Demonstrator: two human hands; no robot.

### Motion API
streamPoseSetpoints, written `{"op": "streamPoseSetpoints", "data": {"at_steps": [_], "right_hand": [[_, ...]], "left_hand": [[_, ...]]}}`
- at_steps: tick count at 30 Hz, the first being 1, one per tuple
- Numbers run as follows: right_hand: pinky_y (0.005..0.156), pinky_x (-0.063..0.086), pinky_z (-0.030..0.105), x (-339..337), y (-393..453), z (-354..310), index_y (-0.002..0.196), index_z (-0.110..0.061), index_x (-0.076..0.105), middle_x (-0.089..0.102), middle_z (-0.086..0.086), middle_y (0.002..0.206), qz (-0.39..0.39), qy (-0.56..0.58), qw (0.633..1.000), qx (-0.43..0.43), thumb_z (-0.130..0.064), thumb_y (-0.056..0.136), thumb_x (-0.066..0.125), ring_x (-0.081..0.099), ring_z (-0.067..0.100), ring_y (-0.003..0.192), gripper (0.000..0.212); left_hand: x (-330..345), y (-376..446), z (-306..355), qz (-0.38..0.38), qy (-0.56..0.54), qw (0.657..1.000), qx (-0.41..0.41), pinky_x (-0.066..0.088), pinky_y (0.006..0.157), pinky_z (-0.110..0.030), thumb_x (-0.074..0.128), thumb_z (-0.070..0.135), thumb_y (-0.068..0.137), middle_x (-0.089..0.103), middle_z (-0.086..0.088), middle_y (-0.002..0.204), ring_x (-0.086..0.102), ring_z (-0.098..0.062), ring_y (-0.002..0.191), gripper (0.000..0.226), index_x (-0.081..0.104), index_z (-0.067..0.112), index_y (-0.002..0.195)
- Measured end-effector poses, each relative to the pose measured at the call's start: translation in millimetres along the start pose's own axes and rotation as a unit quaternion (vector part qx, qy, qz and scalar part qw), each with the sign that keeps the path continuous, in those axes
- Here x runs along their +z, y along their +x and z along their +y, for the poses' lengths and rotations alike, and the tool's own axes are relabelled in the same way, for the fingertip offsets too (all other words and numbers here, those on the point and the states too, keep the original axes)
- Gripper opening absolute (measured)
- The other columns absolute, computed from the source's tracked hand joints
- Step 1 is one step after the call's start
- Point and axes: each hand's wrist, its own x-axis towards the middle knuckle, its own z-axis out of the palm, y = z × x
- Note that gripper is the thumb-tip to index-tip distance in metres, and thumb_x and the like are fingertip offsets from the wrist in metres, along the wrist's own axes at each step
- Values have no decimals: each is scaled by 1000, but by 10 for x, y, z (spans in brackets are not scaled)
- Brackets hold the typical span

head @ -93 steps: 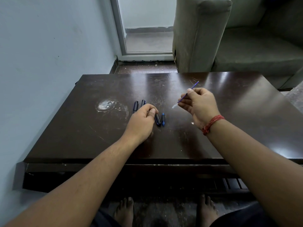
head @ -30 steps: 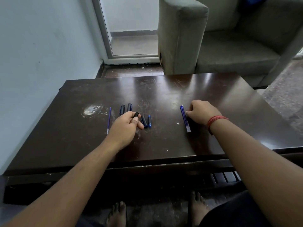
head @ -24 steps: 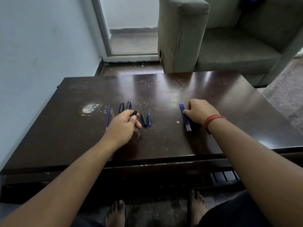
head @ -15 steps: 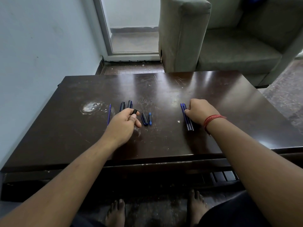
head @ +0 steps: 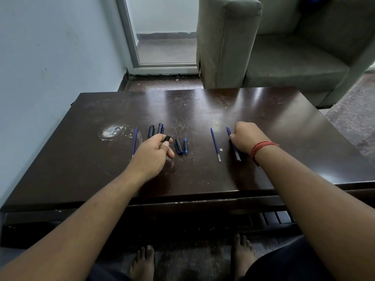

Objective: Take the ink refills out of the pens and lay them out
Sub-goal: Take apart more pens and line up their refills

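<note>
Bare desk (head: 233,110) runs wide along the far edge and across the near strip in front of both hands. Between the short blue pen piece (head: 185,146) and the lone refill (head: 215,144) lies an open lane. Leftward, a refill (head: 134,143) and two black caps (head: 155,130) crowd the path; the wall (head: 50,67) closes that side.

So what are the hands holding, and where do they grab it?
The left hand grips a short black pen piece by its lower end, between thumb and fingers. The right hand has its fingertips on a thin blue refill lying on the table, near its far end.
</note>
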Motion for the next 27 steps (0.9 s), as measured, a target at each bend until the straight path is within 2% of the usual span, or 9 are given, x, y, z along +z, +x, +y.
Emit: {"op": "streamPoseSetpoints", "data": {"at_steps": [2, 7, 11, 13, 15, 19, 23, 27], "right_hand": [[69, 40, 30, 3, -3, 9, 95, -3, 58, 62, 20, 101, 2, -3, 1000, -6, -19, 97, 53, 57, 34, 84, 16], [64, 38, 30, -9, 1, 36, 73, -6, 49, 55, 14, 77, -8, 2, 1000, -12, -26, 98, 54, 60, 34, 82, 33], [67, 40, 31, -10, 8, 40, 90, -2, 58, 61, 18, 93, -4, 2, 1000, -10, -18, 97, 54, 58, 34, 86, 18], [68, 41, 30, 0, 18, 47, 96, 1, 61, 63, 20, 96, -3, 4, 1000, -10, -16, 96, 54, 60, 36, 90, 18], [67, 40, 30, 0, 18, 52, 95, 0, 61, 63, 19, 94, -5, 0, 1000, -16, -19, 97, 55, 61, 36, 91, 20], [67, 39, 30, -19, 14, 52, 90, -3, 58, 59, 16, 88, -6, 3, 1000, -14, -19, 99, 52, 54, 31, 79, 20], [67, 41, 30, -32, -5, 42, 98, 1, 62, 63, 17, 94, -7, -1, 1000, -11, -12, 95, 53, 60, 34, 88, 16], [66, 42, 32, -62, -36, 12, 83, -4, 53, 55, 15, 87, -13, -37, 999, 3, -4, 91, 49, 56, 34, 79, 10]], "left_hand": [[1, -5, 3, -1, 5, 1000, 1, 40, 49, -22, 39, 18, 107, 70, 1, 86, 46, -7, 51, 21, 57, 27, 106], [10, -13, 22, -9, 4, 1000, 0, 39, 47, -20, 38, 18, 107, 70, -1, 87, 45, -6, 50, 21, 57, 25, 109], [8, -13, 21, -8, 2, 1000, 0, 40, 48, -22, 38, 18, 107, 70, -1, 87, 45, -6, 50, 21, 57, 26, 108], [8, -16, 24, -7, 1, 1000, 0, 39, 47, -21, 38, 18, 107, 70, -1, 87, 45, -6, 49, 21, 57, 26, 108], [7, -19, 27, -8, 3, 1000, 2, 39, 46, -20, 38, 17, 107, 70, -1, 87, 44, -7, 50, 21, 57, 25, 108], [0, -15, 21, -8, 2, 1000, 1, 38, 45, -18, 38, 17, 107, 70, -1, 87, 44, -6, 49, 21, 57, 24, 110], [-1, -18, 24, -7, 7, 1000, 2, 38, 45, -19, 38, 17, 107, 70, -1, 87, 44, -5, 49, 21, 58, 24, 111], [6, -16, 33, -8, 10, 1000, 4, 38, 45, -18, 38, 17, 107, 70, 0, 86, 44, -5, 49, 21, 58, 24, 111]]}}
